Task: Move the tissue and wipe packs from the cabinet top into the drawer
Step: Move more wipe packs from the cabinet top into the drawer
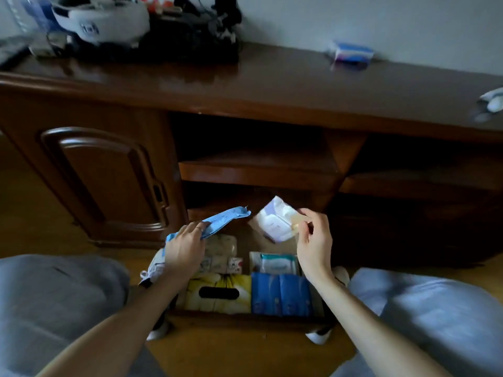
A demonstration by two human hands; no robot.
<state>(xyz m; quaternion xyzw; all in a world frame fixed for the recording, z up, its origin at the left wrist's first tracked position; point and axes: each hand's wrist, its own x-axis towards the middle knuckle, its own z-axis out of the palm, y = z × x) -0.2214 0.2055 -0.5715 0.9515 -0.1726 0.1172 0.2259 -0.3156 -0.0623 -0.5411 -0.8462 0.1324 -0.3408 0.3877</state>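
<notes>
Drawer (245, 318) stands open below both grips. Left hand (185, 248) is closed round a long blue pack (223, 217); right hand (313, 240) pinches a white wipe pack (275, 223) by its near edge. Risk: the thin pinch may let it drop outside. A blue box (351, 54) remains on the worktop (272, 83), far beyond both grips. Blur obscures labels; the drawer's back is dark.

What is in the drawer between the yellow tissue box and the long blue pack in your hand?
In the head view, a beige pack lies between the yellow tissue box and the long blue pack held by the left hand.
</notes>
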